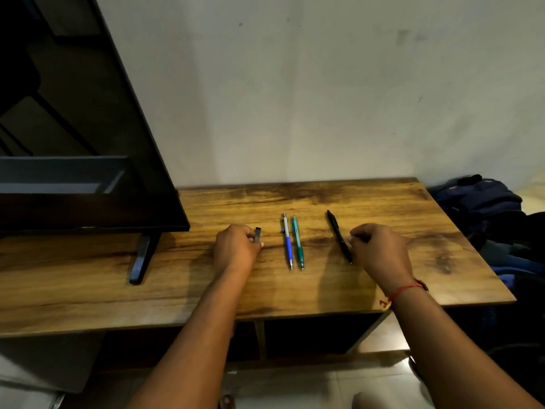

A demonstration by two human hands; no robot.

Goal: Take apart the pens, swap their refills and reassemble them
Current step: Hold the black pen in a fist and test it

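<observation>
Three pens lie on the wooden table (383, 208). A blue and white pen (287, 242) and a teal pen (298, 242) rest side by side in the middle, tips toward me. To their right, a black pen (336, 228) lies at a slant. My left hand (236, 246) is left of the pair and pinches a small dark pen piece (257, 234) between thumb and fingers. My right hand (380, 249) has its fingers curled at the black pen's lower half. Its fingertips meet the barrel, but the grip is hidden.
A large black TV screen (73, 128) stands at the left on a black foot (143, 255) that reaches toward the table's front. The wall rises just behind the table. A dark blue bag (483, 202) lies beyond the right edge. Open shelves sit under the tabletop.
</observation>
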